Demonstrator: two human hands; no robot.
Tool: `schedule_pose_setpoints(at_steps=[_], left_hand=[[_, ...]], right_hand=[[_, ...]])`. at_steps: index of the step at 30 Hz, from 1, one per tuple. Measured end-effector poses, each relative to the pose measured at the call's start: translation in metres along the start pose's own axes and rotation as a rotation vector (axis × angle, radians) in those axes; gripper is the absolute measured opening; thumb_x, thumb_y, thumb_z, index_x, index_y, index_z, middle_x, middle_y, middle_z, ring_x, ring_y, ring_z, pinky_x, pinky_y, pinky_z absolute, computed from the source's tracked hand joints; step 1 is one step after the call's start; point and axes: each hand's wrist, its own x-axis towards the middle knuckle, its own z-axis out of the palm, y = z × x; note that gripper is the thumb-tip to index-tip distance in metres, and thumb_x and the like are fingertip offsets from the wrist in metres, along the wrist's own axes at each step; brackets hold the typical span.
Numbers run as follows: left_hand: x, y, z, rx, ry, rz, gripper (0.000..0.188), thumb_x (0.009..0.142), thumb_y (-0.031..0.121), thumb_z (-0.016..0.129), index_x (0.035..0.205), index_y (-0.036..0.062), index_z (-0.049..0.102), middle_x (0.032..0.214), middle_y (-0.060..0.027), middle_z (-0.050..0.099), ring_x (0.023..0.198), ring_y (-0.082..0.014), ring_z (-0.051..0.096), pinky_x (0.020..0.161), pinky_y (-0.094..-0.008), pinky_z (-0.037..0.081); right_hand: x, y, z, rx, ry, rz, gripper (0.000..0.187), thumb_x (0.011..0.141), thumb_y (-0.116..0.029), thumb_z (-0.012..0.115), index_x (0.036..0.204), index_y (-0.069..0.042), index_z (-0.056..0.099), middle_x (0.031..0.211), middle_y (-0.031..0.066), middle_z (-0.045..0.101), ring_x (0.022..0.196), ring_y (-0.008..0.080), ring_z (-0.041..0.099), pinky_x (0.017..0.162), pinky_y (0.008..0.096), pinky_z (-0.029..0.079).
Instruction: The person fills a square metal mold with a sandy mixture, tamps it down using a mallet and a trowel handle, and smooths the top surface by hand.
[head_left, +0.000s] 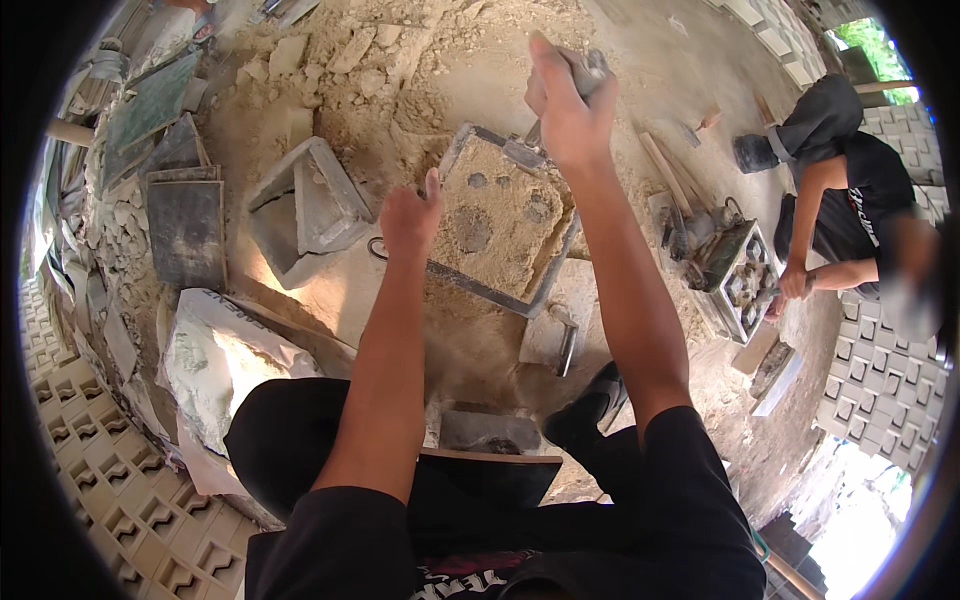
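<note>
Tan sand [505,215] fills a square frame [483,289]; right hand [575,120] clenches a grey object [592,68]; left hand [408,218] half-curled, contents unclear.

The sand [510,222] is pale tan with grey blotches, and the frame [480,289] around it's a dusty grey. That board [150,105] is muted green, the nearest shirt [330,540] black with white print, and those blocks [110,480] cream with repeating dark gaps.

L hand [408,220] curled, R hand [572,108] gripping farther fwd.
</note>
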Motion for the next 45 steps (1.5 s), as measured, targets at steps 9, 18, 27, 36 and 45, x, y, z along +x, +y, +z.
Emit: schedule_pose_setpoints(at_steps=[9, 18, 27, 36, 45], left_hand=[[-0.003, 0.007, -0.010, -0.025, -0.099, -0.003, 0.070, 0.097, 0.057, 0.039, 0.091, -0.0052, 0.070, 0.094, -0.0254, 0.067, 0.092, -0.0389, 0.065, 0.084, -0.0489, 0.051], [0.002, 0.002, 0.002, -0.022, -0.037, 0.016, 0.069, 0.097, 0.057, 0.038, 0.094, -0.0045, 0.070, 0.095, -0.0256, 0.066, 0.093, -0.0395, 0.064, 0.086, -0.0493, 0.050], [0.004, 0.002, 0.005, -0.072, -0.006, 0.046, 0.076, 0.097, 0.059, 0.037, 0.081, -0.0096, 0.065, 0.089, -0.0310, 0.063, 0.088, -0.0442, 0.063, 0.080, -0.0514, 0.049], [0.004, 0.001, 0.006, -0.078, -0.017, 0.042, 0.074, 0.096, 0.060, 0.038, 0.084, -0.0092, 0.063, 0.085, -0.0294, 0.062, 0.084, -0.0440, 0.062, 0.079, -0.0517, 0.049], [0.003, -0.003, 0.010, -0.088, 0.094, 0.073, 0.077, 0.095, 0.060, 0.041, 0.081, -0.0118, 0.066, 0.086, -0.0321, 0.063, 0.087, -0.0460, 0.063, 0.079, -0.0527, 0.048]], right_hand=[[0.019, 0.033, 0.011, 0.064, -0.072, 0.061, 0.044, 0.093, -0.024, 0.061, 0.056, -0.008, 0.044, 0.052, -0.0068, 0.038, 0.050, 0.0038, 0.031, 0.045, 0.0277, 0.024], [0.010, 0.016, 0.021, 0.043, -0.233, 0.099, 0.040, 0.093, -0.023, 0.061, 0.058, -0.008, 0.050, 0.052, -0.0085, 0.037, 0.049, 0.0026, 0.030, 0.044, 0.0271, 0.023], [-0.008, 0.015, 0.007, 0.055, -0.292, 0.003, 0.042, 0.093, -0.024, 0.061, 0.056, -0.009, 0.047, 0.051, -0.0084, 0.036, 0.048, 0.0030, 0.029, 0.043, 0.0281, 0.021], [-0.012, -0.004, 0.023, -0.073, -0.113, 0.117, 0.053, 0.096, -0.038, 0.061, 0.055, -0.009, 0.043, 0.050, -0.0062, 0.037, 0.050, 0.0041, 0.031, 0.045, 0.0273, 0.027], [-0.031, -0.022, 0.026, -0.202, 0.099, 0.015, 0.057, 0.097, -0.055, 0.049, 0.061, -0.012, 0.042, 0.050, -0.0065, 0.040, 0.045, 0.0032, 0.035, 0.042, 0.0237, 0.028]])
